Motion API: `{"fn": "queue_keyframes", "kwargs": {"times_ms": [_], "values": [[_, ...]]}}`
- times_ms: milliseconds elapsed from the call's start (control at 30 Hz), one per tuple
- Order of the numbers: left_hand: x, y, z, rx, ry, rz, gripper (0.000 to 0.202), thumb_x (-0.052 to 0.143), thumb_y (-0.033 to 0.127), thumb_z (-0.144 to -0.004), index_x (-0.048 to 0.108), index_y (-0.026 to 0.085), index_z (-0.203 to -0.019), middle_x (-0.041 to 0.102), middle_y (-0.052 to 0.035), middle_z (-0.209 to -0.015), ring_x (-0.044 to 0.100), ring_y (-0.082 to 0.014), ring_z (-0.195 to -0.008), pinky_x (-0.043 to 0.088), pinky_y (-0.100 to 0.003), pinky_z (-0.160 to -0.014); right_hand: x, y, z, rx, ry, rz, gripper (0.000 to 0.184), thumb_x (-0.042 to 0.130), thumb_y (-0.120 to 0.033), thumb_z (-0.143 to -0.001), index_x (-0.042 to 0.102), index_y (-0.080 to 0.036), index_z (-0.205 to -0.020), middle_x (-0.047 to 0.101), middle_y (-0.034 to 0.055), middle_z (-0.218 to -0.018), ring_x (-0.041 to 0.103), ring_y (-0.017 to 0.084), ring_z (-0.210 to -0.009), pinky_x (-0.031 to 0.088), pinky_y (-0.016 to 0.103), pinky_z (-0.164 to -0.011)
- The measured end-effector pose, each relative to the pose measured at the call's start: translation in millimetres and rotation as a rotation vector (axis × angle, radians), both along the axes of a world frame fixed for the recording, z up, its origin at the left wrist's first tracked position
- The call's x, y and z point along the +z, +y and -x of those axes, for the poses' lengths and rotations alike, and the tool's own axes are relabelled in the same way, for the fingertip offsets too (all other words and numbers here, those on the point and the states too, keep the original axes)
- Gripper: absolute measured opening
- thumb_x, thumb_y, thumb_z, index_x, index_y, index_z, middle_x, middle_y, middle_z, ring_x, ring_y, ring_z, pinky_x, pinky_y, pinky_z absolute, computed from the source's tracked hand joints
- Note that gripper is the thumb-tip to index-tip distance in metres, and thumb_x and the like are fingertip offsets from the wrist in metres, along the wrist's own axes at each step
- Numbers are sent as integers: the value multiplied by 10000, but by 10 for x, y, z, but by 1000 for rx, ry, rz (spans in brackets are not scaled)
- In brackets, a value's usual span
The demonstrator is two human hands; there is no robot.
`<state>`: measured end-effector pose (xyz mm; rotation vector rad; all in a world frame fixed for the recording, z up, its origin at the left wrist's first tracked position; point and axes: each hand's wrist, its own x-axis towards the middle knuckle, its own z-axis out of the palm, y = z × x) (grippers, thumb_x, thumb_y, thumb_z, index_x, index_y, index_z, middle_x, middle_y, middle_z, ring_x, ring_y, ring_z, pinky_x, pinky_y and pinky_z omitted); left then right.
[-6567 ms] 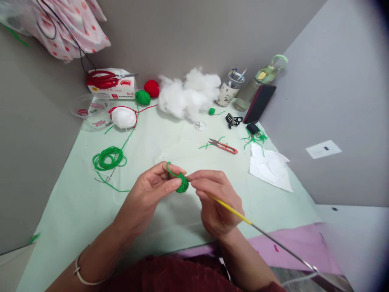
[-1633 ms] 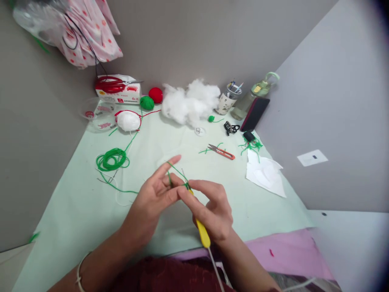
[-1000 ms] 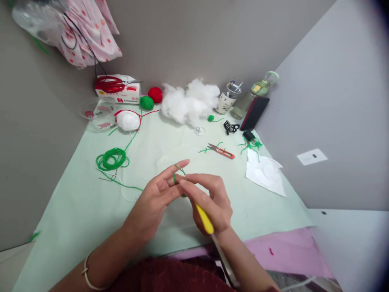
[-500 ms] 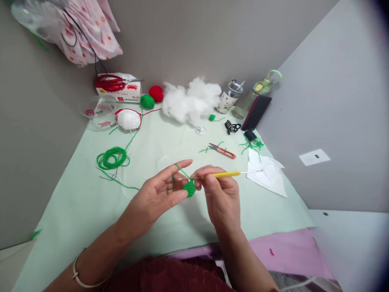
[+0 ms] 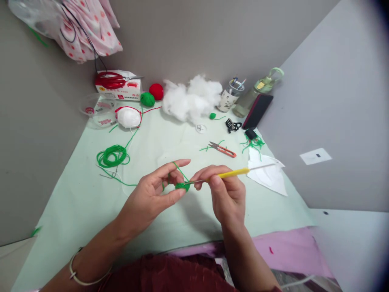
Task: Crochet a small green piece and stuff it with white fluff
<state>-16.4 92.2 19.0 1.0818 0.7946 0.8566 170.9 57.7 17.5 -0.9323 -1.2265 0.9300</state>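
My left hand (image 5: 154,192) pinches a small green crochet piece (image 5: 182,186) between thumb and middle finger. Its forefinger is stretched out with green yarn (image 5: 178,167) looped over it. My right hand (image 5: 226,192) grips a yellow-handled crochet hook (image 5: 234,173); the metal tip points left into the green piece and the thin tail points right. The yarn trails left across the pale green table cover (image 5: 82,202) to a loose green coil (image 5: 112,156).
At the back lie white stuffing (image 5: 193,97), red and green yarn balls (image 5: 152,95), a white ball (image 5: 129,117), a box with red scissors (image 5: 117,83), a pen cup (image 5: 229,97), a bottle (image 5: 258,91), a phone (image 5: 257,111). Orange snips (image 5: 223,149) and white paper (image 5: 267,174) lie at the right.
The hook has swung from pointing down toward my lap to lying sideways, tail to the right. The green piece has come back into sight between my fingers.
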Motion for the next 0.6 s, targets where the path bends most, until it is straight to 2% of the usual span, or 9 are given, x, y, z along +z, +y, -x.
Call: {"fn": "queue_keyframes", "kwargs": {"times_ms": [233,333,500,600], "values": [[32,-25,-6,61,144,-98,443,766,189,-895,771,356,-1305,655,4,-963,600,-188,-1005,428,-339,-1059,38,-78,-34,-29,-255,-128,241,522,-194,-1068,749,-267,-1100,773,45,-966,716,186,-831,598,362,-739],[54,-46,-34,96,192,-130,417,761,206,-893,777,355,-1283,643,9,-943,595,-186,-994,434,-334,-1049,16,-104,-23,-63,-455,-279,260,542,-142,-1042,717,-279,-1176,793,62,-1009,734,210,-914,608,379,-778],[53,-76,-83,172,213,-138,454,765,247,-897,731,346,-1339,664,6,-954,621,-203,-1013,461,-356,-1045,-62,-128,17,-165,-823,-560,380,636,-108,-968,659,-257,-1316,813,132,-1107,755,255,-972,632,385,-737],[60,-94,-91,239,247,-211,345,765,210,-891,771,328,-1216,700,-1,-1001,647,-225,-1108,433,-372,-1107,-90,-120,27,-177,-799,-567,353,636,-116,-972,664,-249,-1298,816,140,-1109,764,255,-986,641,383,-737]]}}
